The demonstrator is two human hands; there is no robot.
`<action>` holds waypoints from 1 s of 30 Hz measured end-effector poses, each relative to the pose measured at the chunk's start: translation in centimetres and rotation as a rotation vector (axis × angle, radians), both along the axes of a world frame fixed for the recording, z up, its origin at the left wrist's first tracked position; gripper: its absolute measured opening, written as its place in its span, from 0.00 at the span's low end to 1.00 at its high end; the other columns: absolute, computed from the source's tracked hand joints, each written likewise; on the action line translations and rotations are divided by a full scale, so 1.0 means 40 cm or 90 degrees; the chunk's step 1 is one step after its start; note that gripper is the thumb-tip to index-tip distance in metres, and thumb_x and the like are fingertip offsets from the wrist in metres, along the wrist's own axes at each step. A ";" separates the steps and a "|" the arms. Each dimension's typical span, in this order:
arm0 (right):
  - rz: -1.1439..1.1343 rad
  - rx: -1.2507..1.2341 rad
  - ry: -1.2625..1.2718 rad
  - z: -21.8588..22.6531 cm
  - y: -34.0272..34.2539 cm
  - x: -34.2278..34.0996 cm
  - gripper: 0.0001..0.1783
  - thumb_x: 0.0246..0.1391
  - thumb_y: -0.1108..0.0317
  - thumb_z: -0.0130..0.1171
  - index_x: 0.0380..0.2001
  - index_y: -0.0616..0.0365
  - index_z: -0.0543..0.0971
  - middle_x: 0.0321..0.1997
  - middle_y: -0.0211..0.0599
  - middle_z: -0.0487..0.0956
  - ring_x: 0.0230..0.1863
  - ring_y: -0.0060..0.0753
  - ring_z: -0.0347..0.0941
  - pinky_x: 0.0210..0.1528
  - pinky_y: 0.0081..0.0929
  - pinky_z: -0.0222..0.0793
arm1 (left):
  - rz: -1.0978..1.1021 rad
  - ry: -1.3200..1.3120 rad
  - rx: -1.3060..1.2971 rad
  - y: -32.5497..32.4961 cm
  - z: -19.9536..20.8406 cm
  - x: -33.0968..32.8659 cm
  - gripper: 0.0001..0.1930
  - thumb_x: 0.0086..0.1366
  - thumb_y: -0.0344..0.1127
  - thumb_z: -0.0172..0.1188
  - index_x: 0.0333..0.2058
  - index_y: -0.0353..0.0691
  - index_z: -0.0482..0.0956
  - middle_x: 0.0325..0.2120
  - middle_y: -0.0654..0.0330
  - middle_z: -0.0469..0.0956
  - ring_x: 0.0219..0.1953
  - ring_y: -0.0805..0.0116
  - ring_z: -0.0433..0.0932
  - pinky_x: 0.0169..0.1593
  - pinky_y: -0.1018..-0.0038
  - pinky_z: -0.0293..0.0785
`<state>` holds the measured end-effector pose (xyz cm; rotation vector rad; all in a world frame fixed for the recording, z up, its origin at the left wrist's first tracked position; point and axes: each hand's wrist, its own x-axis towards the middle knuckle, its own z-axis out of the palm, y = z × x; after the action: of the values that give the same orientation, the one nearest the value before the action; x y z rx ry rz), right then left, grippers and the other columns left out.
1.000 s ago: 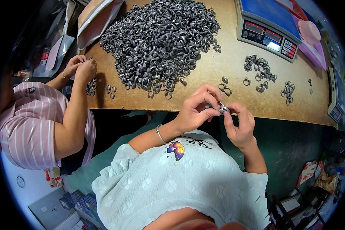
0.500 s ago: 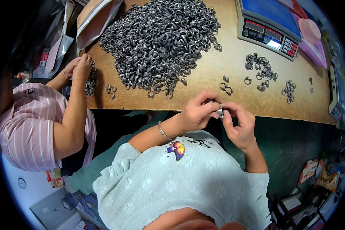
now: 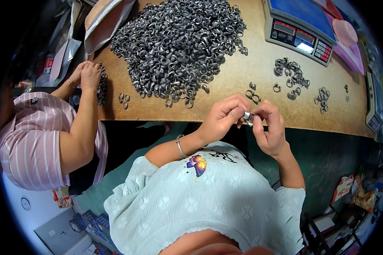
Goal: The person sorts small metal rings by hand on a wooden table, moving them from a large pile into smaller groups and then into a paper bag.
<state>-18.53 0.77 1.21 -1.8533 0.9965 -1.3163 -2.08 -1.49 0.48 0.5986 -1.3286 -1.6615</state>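
Held piece: a grey metal ring (image 3: 247, 115), above the front edge of the worktop (image 3: 225, 84); whether a second ring is with it cannot be told. Left hand (image 3: 226, 115): thumb and fingers closed on the ring. Right hand (image 3: 271, 128): thumb and forefinger narrowly spaced at the ring's right side; firm contact cannot be confirmed.

Extent of work, as judged: early stage. The large heap of rings (image 3: 178, 51) spreads from the far edge toward the front edge and far exceeds the pieces lying apart. Outside it: three loose rings (image 3: 252, 85) near the front edge, just beyond the hands; a scattered group (image 3: 290, 68) farther right, on the near side of the scale (image 3: 300, 36); a smaller cluster (image 3: 322, 100) toward the front right corner; tiny green pieces (image 3: 346, 88) near the right edge. A co-worker (image 3: 42, 140) sits by the left edge, at a dark pile (image 3: 101, 89)
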 end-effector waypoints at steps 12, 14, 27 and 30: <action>-0.028 0.066 0.194 0.051 0.019 0.011 0.13 0.54 0.72 0.57 0.41 0.65 0.68 0.31 0.44 0.73 0.31 0.40 0.74 0.32 0.31 0.70 | 0.091 -0.079 -0.057 0.004 0.005 0.002 0.10 0.67 0.30 0.48 0.29 0.31 0.72 0.30 0.60 0.72 0.25 0.78 0.70 0.28 0.82 0.68; -0.002 0.047 0.157 0.047 0.015 0.001 0.12 0.55 0.73 0.54 0.42 0.65 0.68 0.31 0.44 0.74 0.31 0.38 0.74 0.33 0.30 0.70 | 0.060 -0.047 -0.075 0.000 0.003 0.007 0.09 0.67 0.30 0.48 0.30 0.31 0.72 0.30 0.59 0.72 0.25 0.77 0.71 0.27 0.82 0.69; 0.038 0.135 0.027 0.017 0.003 -0.022 0.07 0.59 0.72 0.49 0.38 0.66 0.71 0.29 0.42 0.74 0.28 0.34 0.73 0.31 0.26 0.67 | -0.131 -0.158 -0.197 -0.048 0.015 0.051 0.04 0.64 0.25 0.48 0.34 0.30 0.70 0.34 0.58 0.69 0.30 0.75 0.68 0.32 0.80 0.67; -0.043 -0.069 0.131 -0.024 0.000 -0.010 0.07 0.59 0.71 0.50 0.37 0.66 0.71 0.28 0.43 0.73 0.26 0.36 0.72 0.27 0.26 0.66 | -0.170 -0.173 -0.162 -0.065 0.018 0.057 0.04 0.64 0.25 0.48 0.36 0.31 0.70 0.34 0.59 0.69 0.29 0.76 0.67 0.32 0.80 0.66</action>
<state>-18.95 0.78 0.26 -2.0866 1.1208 -1.2600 0.20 -4.08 1.22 0.5251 -1.8540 -1.6222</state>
